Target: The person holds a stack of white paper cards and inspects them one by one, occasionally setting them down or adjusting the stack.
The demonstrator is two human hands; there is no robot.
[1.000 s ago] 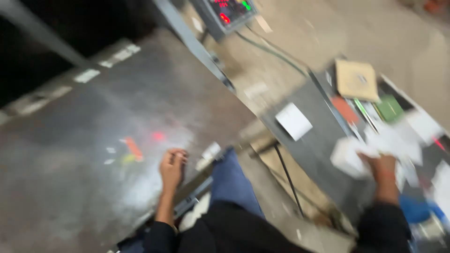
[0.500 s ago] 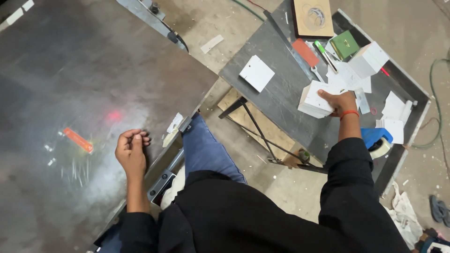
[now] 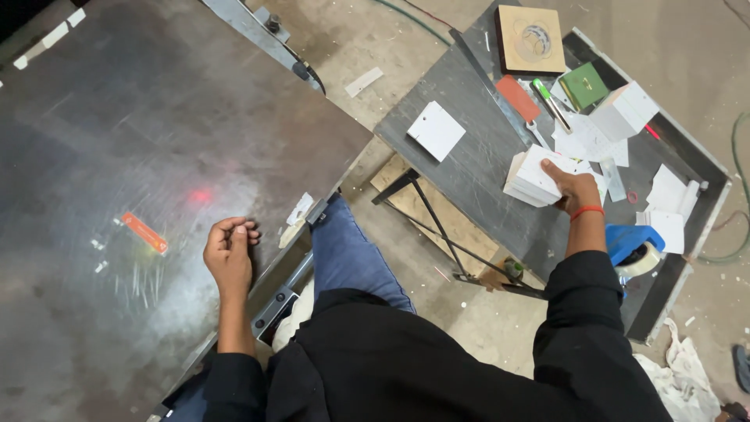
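My left hand [image 3: 229, 252] rests loosely curled on the big grey metal plate [image 3: 117, 141], near its front edge, holding nothing. A small orange strip [image 3: 144, 233] lies on the plate to the left of that hand. My right hand [image 3: 574, 190] reaches onto the dark side table [image 3: 476, 180] and grips a stack of white square tiles [image 3: 531, 176]. A single white square tile [image 3: 436, 130] lies apart on the table, further left.
On the side table lie a wooden square with a round cutout [image 3: 532, 38], a green block [image 3: 583, 85], an orange strip [image 3: 517, 98], a green-handled tool [image 3: 549, 101], loose white sheets [image 3: 672, 203] and a blue tape dispenser [image 3: 634, 248]. Debris litters the concrete floor.
The view has swung and steadied. My right hand has closed on the white tile stack on the side table. My left hand stays curled on the metal plate.
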